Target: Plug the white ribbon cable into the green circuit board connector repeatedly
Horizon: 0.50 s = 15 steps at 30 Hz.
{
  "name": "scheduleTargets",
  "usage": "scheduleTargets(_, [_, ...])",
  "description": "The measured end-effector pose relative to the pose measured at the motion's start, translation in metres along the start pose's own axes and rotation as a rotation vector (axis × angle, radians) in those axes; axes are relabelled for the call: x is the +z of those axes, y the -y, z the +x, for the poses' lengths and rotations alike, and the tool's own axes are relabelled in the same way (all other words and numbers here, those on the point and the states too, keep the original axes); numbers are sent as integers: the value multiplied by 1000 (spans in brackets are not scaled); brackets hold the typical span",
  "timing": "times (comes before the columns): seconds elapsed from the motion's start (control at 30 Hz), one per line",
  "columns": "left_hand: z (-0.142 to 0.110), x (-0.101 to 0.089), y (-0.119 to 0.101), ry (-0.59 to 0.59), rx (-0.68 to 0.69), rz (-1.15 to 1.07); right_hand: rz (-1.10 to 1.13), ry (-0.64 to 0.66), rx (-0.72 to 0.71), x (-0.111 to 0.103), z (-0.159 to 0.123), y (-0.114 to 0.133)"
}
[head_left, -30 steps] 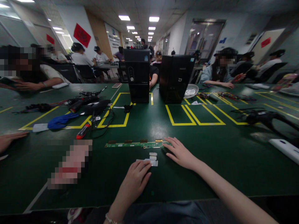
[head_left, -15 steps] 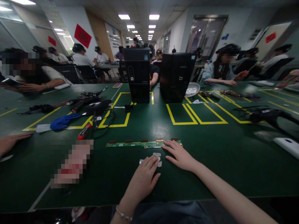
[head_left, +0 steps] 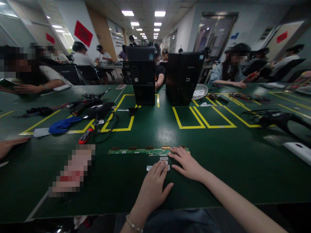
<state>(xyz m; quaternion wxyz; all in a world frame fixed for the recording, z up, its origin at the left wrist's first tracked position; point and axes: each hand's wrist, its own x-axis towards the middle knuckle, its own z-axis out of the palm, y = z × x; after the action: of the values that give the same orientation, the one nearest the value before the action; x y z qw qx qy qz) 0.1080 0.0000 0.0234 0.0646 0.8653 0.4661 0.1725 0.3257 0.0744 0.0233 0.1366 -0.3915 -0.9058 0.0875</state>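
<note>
A long, narrow green circuit board point(head_left: 128, 151) with copper-coloured tabs along its far edge lies on the green table point(head_left: 102, 181). My right hand point(head_left: 188, 164) rests near its right end, fingers spread, fingertips on the board. Closer to me, just below the board's middle, is a small whitish flat piece with a connector-like end point(head_left: 164, 159). My left hand point(head_left: 154, 183) lies over that piece with fingers stretched out and thumb apart, covering part of it. The piece's end is close to the board's near edge; whether they touch I cannot tell.
Two black computer towers point(head_left: 142, 77) stand at the back. To the left lie a red-and-black screwdriver point(head_left: 86, 136), a blue glove point(head_left: 63, 125) and black cables. A white device point(head_left: 298, 153) sits at the right. Another person's hand point(head_left: 12, 147) rests at the left edge.
My left hand has shifted slightly right, and the whitish piece under it has moved a little closer to the board. My right hand stays at the board's right end.
</note>
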Motion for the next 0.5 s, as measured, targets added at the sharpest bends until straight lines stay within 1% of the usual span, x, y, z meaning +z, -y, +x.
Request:
scheduleTargets(0.17, [0,-1,-1,3,-5,8,3,-31,-17,1,0,-2])
scheduleTargets(0.33, [0,0,-1,-22,-14,-2,1,-49,-24,0,0,-1])
scheduleTargets(0.5, [0,2,-1,-13,-23,-4,0,-50,-25,1,0,0])
